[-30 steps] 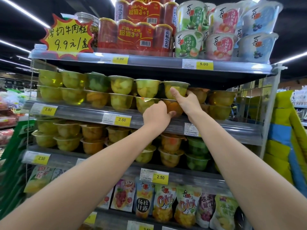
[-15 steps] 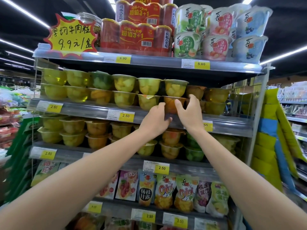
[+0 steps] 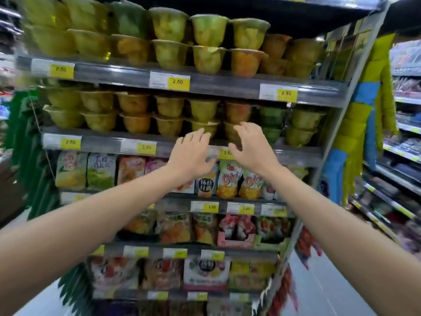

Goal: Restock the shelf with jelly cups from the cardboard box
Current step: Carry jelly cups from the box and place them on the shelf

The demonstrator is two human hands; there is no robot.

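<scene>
Dropping from upper grey metal shelf (image 3: 227, 86): left hand (image 3: 191, 153), right hand (image 3: 250, 147), fingers (image 3: 200, 135) wide, empty; best withdrawing without brushing clear plastic jelly cups (image 3: 202, 127).

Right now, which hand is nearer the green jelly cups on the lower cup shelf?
Right. Right hand sits just left of the green jelly cups; left hand is farther left.

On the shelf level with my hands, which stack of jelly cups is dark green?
The second stack from the right, just beside your right hand; every other stack there is yellow or orange.
</scene>
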